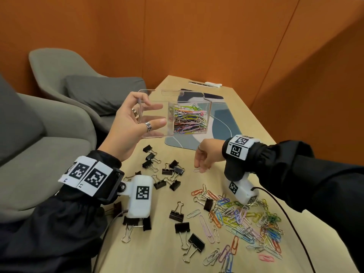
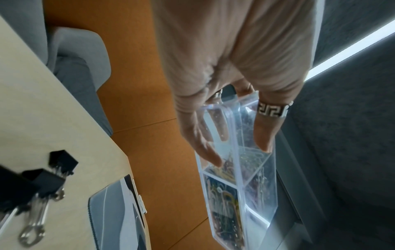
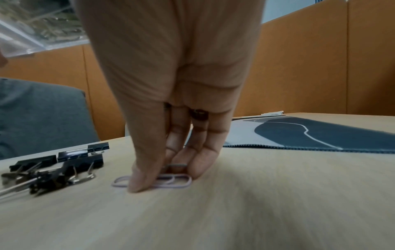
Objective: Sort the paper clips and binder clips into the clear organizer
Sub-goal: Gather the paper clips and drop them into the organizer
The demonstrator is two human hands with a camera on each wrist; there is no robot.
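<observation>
My left hand (image 1: 136,119) holds the clear organizer (image 1: 155,115) up in the air over the table's left side, thumb on one wall and fingers on the other (image 2: 235,135). One compartment is full of coloured paper clips (image 1: 189,120); the compartment by my fingers looks bare. My right hand (image 1: 202,164) points down at the table, thumb and fingertips (image 3: 169,170) pinching a pale lilac paper clip (image 3: 175,186) that lies flat on the wood. Several black binder clips (image 1: 169,172) lie left of it. A heap of coloured paper clips (image 1: 246,219) lies nearer me.
A blue-grey mat (image 1: 222,123) lies beyond my right hand. More binder clips (image 1: 185,227) are scattered at the near middle. A black cable (image 1: 291,223) runs along the right side. Grey chairs (image 1: 69,79) stand past the table's left edge, and orange walls close the corner.
</observation>
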